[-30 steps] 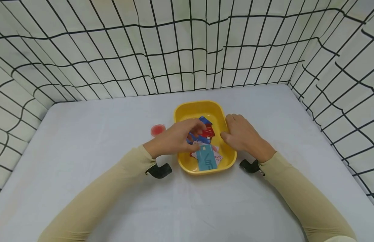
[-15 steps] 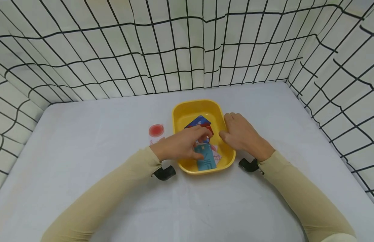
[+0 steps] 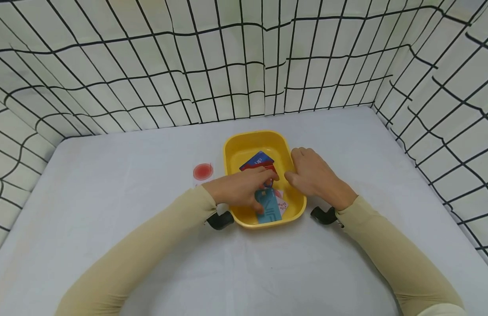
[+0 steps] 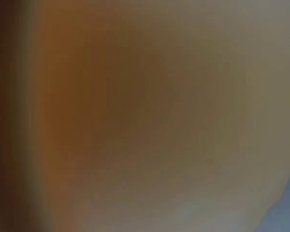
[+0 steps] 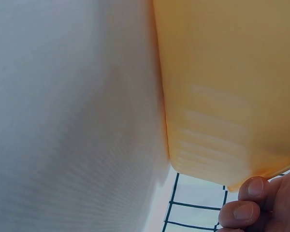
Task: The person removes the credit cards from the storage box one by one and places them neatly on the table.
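Since a second ago, the left hand [image 3: 244, 186] has shifted toward the near side of the yellow tray [image 3: 249, 141], and more of the blue card [image 3: 261, 158] at the far end of the pile now shows. That hand reaches over the tray's left rim with its thumb and curved fingers spread well apart; the thumb tip lies at the left edge of the teal card [image 3: 271, 208], though whether it presses on it I cannot tell. Left wrist's view is too blurred to show the fingers. Meanwhile the right hand [image 3: 313, 173] grips the tray's right rim, its fingers curled round it, and the right wrist view shows two fingertips bent close against the rim. All the piled cards lie inside the tray: the teal one nearest the person, a pink-patterned card [image 3: 282, 205] partly under it, and the blue one beyond, beside some red. Left of the tray, a pale card with a red disc [image 3: 202, 171] lies on the white tabletop [image 3: 149, 162], partly hidden by the left arm.
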